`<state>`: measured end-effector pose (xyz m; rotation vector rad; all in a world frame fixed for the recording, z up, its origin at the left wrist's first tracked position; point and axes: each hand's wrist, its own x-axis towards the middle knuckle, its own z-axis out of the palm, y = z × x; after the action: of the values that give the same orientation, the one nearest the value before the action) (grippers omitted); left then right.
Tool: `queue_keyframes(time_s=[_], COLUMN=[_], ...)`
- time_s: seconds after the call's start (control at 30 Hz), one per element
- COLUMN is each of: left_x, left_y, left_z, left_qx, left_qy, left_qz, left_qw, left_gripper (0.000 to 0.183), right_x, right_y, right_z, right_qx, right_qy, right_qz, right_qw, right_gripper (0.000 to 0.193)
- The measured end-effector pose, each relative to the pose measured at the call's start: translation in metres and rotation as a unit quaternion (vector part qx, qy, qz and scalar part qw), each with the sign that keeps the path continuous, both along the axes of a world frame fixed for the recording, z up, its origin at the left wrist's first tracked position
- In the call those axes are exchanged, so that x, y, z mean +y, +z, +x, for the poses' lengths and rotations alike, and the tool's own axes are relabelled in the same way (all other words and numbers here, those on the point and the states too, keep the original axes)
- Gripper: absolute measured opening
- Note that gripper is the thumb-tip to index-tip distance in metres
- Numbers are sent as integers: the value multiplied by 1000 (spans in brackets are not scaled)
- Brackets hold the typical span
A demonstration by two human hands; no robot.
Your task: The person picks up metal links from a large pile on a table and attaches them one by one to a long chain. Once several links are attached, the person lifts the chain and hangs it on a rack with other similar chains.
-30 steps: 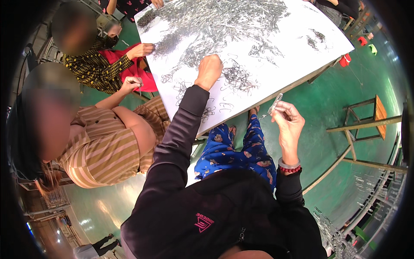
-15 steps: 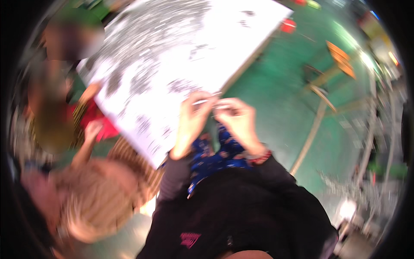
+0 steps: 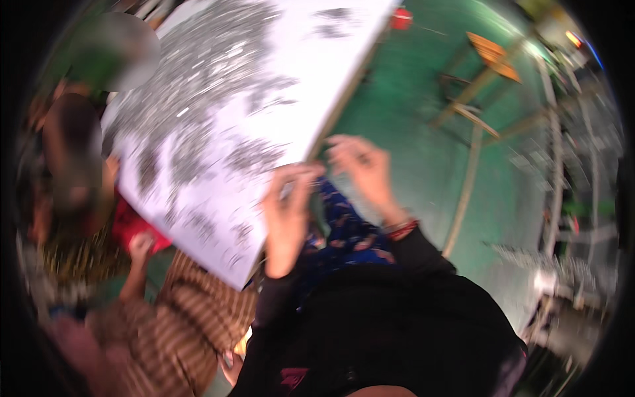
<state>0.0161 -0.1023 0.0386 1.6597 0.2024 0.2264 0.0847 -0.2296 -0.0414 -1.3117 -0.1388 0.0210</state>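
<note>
At the near corner of a white-topped table (image 3: 291, 129), my left hand (image 3: 286, 215) has its thumb and fingers pinched together. Whatever sits in that pinch is too small and smeared to name. My right hand (image 3: 365, 171) is a little apart from it, just off the table's right edge, with curled fingers pointing at the left hand. Blur hides what its fingertips hold, if anything. Across the tabletop lie heaps of small dark and silvery pieces (image 3: 192, 86), thickest at the far left, with looser clusters (image 3: 254, 155) near my left hand.
People sit along the table's left side; one wears brown striped clothing (image 3: 192, 298), and a hand (image 3: 140, 245) shows beside red cloth (image 3: 129, 225). A wooden stool (image 3: 493, 56) stands on the green floor (image 3: 410, 106) at the right. Farther off is a red container (image 3: 401, 18).
My hands were close together at the fingertips and are now apart, the right one off to the right. The view has shifted, so the table sits lower and further left.
</note>
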Motion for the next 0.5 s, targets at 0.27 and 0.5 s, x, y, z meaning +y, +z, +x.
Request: queue_keyframes(time_s=[0.27, 0.5], left_x=[17, 19], left_y=[-57, -48], left_z=[-10, -24], left_qx=[-45, 16], left_qy=[-60, -30], left_qz=[48, -5], left_qw=[996, 999], left_gripper=[8, 8], right_x=[79, 102], right_y=[-98, -76], right_z=[185, 162], right_qx=[-350, -319], right_qy=[3, 55], right_qz=[-454, -490], right_qw=[819, 810], right_gripper=[18, 7])
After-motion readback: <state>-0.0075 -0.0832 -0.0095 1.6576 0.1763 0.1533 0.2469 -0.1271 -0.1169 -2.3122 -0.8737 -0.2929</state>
